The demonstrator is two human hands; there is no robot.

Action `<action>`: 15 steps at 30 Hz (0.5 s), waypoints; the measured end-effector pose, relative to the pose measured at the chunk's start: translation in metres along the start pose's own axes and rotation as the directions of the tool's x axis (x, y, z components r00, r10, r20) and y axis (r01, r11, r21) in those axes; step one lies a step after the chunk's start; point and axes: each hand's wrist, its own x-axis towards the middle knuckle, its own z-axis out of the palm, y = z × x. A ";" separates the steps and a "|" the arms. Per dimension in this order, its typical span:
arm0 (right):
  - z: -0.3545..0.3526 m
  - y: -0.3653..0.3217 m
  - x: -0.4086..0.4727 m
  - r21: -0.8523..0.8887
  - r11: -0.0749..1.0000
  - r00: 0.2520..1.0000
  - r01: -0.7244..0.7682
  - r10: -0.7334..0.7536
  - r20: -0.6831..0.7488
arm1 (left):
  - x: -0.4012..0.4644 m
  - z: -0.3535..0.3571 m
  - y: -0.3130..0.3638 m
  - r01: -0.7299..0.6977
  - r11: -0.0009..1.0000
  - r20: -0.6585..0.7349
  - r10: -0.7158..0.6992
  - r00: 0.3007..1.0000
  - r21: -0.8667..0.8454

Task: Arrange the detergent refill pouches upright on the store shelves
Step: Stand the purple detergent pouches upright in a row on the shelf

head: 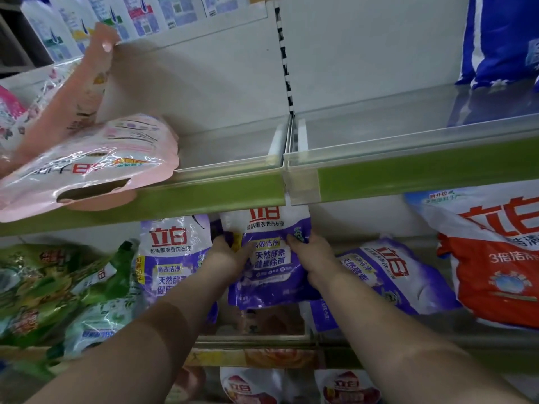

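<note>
Nearest, both bare forearms reaching forward and up. Left hand (226, 256) gripping the left edge of a purple pouch (267, 258), fingers curled round it; right hand (310, 255) clamping the right edge, thumb on the front. Pouch held upright on the middle shelf (262, 338), its top hidden behind the green rail (408, 176) above. Just to its left, a second purple pouch (175, 258) standing upright; to its right, a third purple pouch (390, 272) lying tilted on its side. Further left, green pouches (58, 293) slumped in a heap. Far right, a red-and-white bag (495, 258). Below, red-labelled pouches (250, 386) only partly seen. Above, on the upper shelf, a pink pouch (87, 170) lying flat, overhanging the rail. Farthest, a blue bag (498, 39) top right and white bottles (87, 21) top left.
</note>
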 end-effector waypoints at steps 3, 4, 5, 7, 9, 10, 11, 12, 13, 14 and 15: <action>0.012 0.001 0.002 0.047 0.997 0.996 0.058 -0.054 -0.073 | -0.008 0.005 -0.009 -0.039 0.948 0.069 0.018 0.997 0.315; 0.018 0.002 0.003 0.045 0.995 0.993 0.092 -0.088 -0.082 | -0.013 0.006 -0.012 -0.063 0.936 0.113 0.026 0.993 0.346; 0.024 0.002 0.002 0.045 0.992 0.990 0.121 -0.117 -0.083 | -0.017 0.007 -0.016 -0.092 0.930 0.155 0.039 0.987 0.356; 0.038 0.003 0.004 0.020 0.990 0.988 0.141 -0.139 -0.072 | -0.026 0.007 -0.021 -0.152 0.929 0.227 0.076 0.971 0.337; 0.047 0.006 0.009 -0.101 0.983 0.986 0.155 -0.160 -0.041 | -0.032 0.007 -0.025 -0.207 0.895 0.267 0.104 0.958 0.395; 0.047 0.006 0.012 -0.186 0.970 0.986 0.157 -0.164 -0.024 | -0.034 0.007 -0.026 -0.238 0.857 0.280 0.116 0.953 0.456; 0.046 0.006 0.016 -0.258 0.954 0.988 0.152 -0.156 0.003 | -0.035 0.006 -0.028 -0.273 0.816 0.300 0.128 0.945 0.510; 0.045 0.004 0.018 -0.314 0.939 0.990 0.143 -0.138 0.039 | -0.036 0.005 -0.030 -0.305 0.784 0.331 0.135 0.934 0.541; 0.039 0.000 0.020 -0.364 0.920 0.989 0.147 -0.126 0.081 | -0.038 0.006 -0.029 -0.333 0.770 0.363 0.141 0.921 0.544; 0.033 -0.004 0.021 -0.430 0.888 0.984 0.165 -0.121 0.129 | -0.038 0.005 -0.029 -0.341 0.771 0.385 0.136 0.913 0.537; 0.027 -0.008 0.023 -0.498 0.848 0.978 0.183 -0.105 0.181 | -0.037 0.004 -0.030 -0.346 0.774 0.399 0.132 0.907 0.530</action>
